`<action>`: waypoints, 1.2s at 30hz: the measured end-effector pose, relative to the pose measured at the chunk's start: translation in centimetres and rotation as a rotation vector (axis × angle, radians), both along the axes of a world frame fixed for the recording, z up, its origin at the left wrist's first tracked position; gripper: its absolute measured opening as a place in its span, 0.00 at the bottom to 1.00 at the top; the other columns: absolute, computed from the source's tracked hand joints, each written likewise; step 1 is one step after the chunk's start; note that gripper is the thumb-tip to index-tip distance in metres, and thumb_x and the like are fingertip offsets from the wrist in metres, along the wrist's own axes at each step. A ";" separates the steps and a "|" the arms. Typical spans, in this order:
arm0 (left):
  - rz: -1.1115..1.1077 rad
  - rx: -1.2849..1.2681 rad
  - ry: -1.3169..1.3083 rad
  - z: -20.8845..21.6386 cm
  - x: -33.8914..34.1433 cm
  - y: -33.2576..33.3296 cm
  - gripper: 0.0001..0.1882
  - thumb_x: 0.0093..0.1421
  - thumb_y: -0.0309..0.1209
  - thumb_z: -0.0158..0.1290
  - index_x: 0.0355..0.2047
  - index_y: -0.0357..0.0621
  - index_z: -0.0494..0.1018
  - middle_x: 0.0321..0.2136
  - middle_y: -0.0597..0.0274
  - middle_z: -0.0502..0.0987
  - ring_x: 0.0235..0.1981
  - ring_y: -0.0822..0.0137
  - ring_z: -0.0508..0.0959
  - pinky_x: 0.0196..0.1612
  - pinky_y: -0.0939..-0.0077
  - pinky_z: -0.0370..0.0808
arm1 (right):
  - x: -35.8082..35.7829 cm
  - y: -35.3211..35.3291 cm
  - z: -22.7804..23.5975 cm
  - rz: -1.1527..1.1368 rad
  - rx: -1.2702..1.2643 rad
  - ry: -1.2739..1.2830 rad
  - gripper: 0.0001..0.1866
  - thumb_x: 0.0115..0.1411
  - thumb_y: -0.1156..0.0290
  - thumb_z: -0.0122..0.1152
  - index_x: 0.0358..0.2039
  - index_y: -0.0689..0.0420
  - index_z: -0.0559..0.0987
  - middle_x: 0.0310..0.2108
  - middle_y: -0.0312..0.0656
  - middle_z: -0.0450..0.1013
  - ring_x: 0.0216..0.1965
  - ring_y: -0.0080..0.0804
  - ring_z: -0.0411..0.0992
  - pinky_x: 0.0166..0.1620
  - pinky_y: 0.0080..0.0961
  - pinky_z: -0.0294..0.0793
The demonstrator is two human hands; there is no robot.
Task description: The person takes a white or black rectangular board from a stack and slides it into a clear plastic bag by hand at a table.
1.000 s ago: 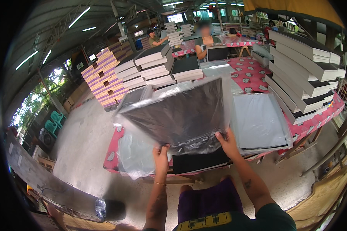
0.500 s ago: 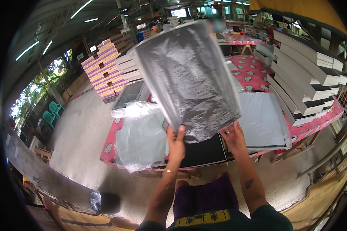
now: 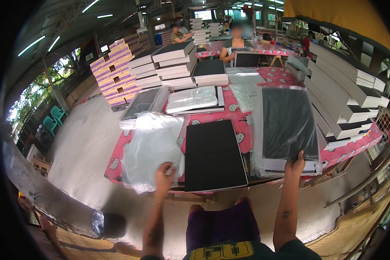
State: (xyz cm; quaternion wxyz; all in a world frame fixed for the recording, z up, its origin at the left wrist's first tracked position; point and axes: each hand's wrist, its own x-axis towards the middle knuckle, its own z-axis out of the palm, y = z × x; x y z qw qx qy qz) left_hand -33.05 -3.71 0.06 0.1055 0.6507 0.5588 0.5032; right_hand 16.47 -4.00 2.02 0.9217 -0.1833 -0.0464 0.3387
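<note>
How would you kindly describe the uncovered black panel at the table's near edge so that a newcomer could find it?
Find the pink table. At its near edge, the black panel lies between clear plastic bags on the left and a plastic-covered panel on the right. Unlike both, it shows no plastic.

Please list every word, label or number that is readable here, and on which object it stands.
Dark green shirt: large yellow characters, cut off by the frame; not copied here.
Purple-banded cartons: any print is too small to read.
Black book between the hands: no text visible.
</note>
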 end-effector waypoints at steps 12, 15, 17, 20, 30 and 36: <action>0.071 -0.201 0.295 1.2 -10.9 4.0 0.06 0.57 0.28 0.52 0.30 0.36 0.74 0.24 0.44 0.76 0.28 0.47 0.78 0.31 0.60 0.72 | 1.2 -6.9 2.6 -0.144 -0.667 -0.210 0.34 0.62 0.52 0.56 0.61 0.59 0.60 0.60 0.47 0.59 0.61 0.38 0.56 0.60 0.47 0.58; 0.112 -0.206 0.153 3.1 -11.7 4.8 0.08 0.60 0.29 0.50 0.31 0.34 0.71 0.21 0.48 0.75 0.23 0.55 0.76 0.29 0.65 0.71 | -1.1 -7.6 2.4 -0.372 -0.697 -0.615 0.30 0.63 0.53 0.55 0.60 0.57 0.63 0.58 0.45 0.61 0.59 0.35 0.58 0.57 0.43 0.61; 0.176 -0.046 0.092 5.6 -10.1 3.6 0.09 0.63 0.30 0.48 0.31 0.35 0.71 0.20 0.50 0.73 0.21 0.59 0.72 0.28 0.67 0.70 | -7.0 -9.0 5.4 0.057 -0.707 -0.870 0.30 0.62 0.49 0.53 0.54 0.60 0.69 0.52 0.45 0.66 0.47 0.30 0.69 0.51 0.36 0.71; 0.004 0.169 -0.087 9.5 -1.8 3.1 0.09 0.65 0.29 0.47 0.31 0.35 0.69 0.21 0.63 0.70 0.20 0.74 0.64 0.24 0.77 0.62 | -15.5 -6.3 3.5 1.223 -0.051 -1.042 0.24 0.66 0.54 0.49 0.54 0.59 0.71 0.53 0.45 0.70 0.53 0.35 0.69 0.53 0.33 0.69; 0.011 0.113 -0.072 7.7 10.6 -4.9 0.08 0.63 0.27 0.51 0.30 0.34 0.67 0.21 0.46 0.74 0.20 0.50 0.75 0.25 0.64 0.70 | -26.3 -3.4 2.0 1.215 -0.006 -0.300 0.06 0.63 0.69 0.56 0.34 0.57 0.76 0.34 0.35 0.74 0.39 0.26 0.74 0.49 0.30 0.74; 0.288 0.217 -0.064 4.3 6.1 -1.6 0.07 0.65 0.28 0.47 0.35 0.36 0.65 0.23 0.45 0.74 0.23 0.46 0.75 0.27 0.62 0.70 | -18.4 -2.2 1.0 0.905 -0.174 -0.165 0.03 0.64 0.69 0.54 0.35 0.53 0.74 0.36 0.39 0.73 0.42 0.35 0.74 0.51 0.44 0.74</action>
